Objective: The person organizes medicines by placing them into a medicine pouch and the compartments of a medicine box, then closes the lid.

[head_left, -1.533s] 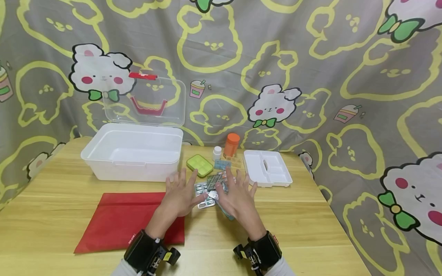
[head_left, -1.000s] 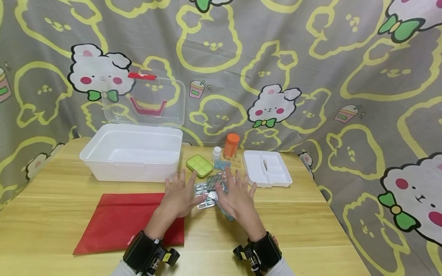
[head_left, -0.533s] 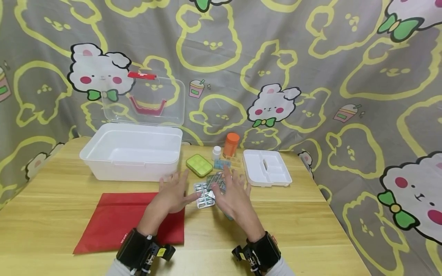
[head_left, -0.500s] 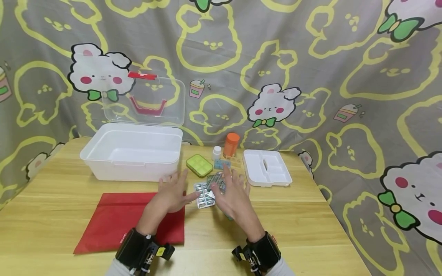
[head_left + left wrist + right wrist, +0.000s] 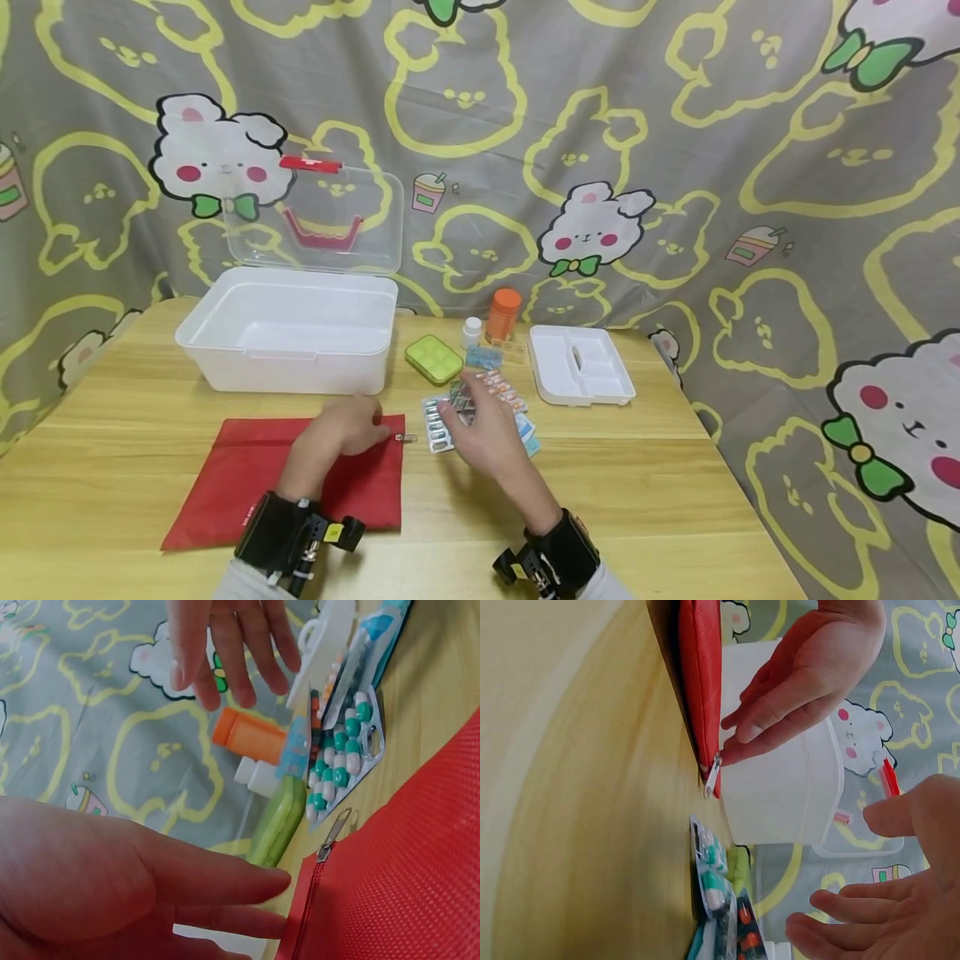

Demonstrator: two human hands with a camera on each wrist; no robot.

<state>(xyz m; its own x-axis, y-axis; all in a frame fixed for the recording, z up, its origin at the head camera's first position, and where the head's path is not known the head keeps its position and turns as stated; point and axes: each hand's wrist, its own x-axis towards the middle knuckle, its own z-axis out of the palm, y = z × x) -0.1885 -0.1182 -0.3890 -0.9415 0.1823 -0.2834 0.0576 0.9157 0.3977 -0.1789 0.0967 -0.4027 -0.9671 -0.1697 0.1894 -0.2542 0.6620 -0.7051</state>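
Note:
My left hand (image 5: 337,429) hovers at the top right corner of a red zip pouch (image 5: 251,475), thumb and fingers extended close to its edge. In the left wrist view the metal zip pull (image 5: 339,827) lies just beyond the fingertips; no grip on it shows. My right hand (image 5: 487,433) hangs over a small pile of blister packs, fingers apart and holding nothing. One blister pack (image 5: 341,754) has green-and-white capsules. Another blister pack (image 5: 504,390) with orange capsules lies behind the right hand, which hides part of the pile.
A white box (image 5: 300,367) with its clear lid raised stands at the back left. A green pill case (image 5: 434,359), a small white bottle (image 5: 471,335), an orange bottle (image 5: 503,317) and a blue pill case (image 5: 483,357) sit behind the pile. Right of them lies a white divided tray (image 5: 581,367).
My left hand has moved left and back from the blister packs to the pouch's zip corner. My right hand has shifted slightly left, uncovering the orange capsules. The objects have stayed put.

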